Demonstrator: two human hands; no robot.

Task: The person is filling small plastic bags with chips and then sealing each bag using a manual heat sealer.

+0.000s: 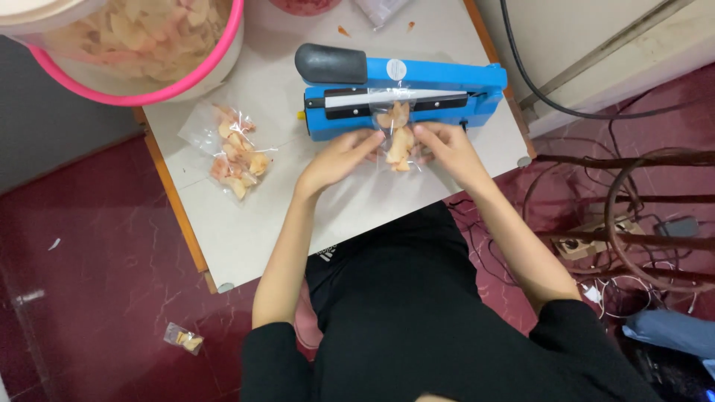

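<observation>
Both hands, left hand and right hand, pinch a clear bag of chips at the blue heat sealer near the table's far edge; its mouth lies between the sealer's bars.

Sealer sits at far edge of table, centre-right. Small bag of chips in front of it, top end under sealer's bar, left hand & right hand either side. Filled bag lies left of hands. Tub at far-left corner. Another bag on floor, left of table.
</observation>
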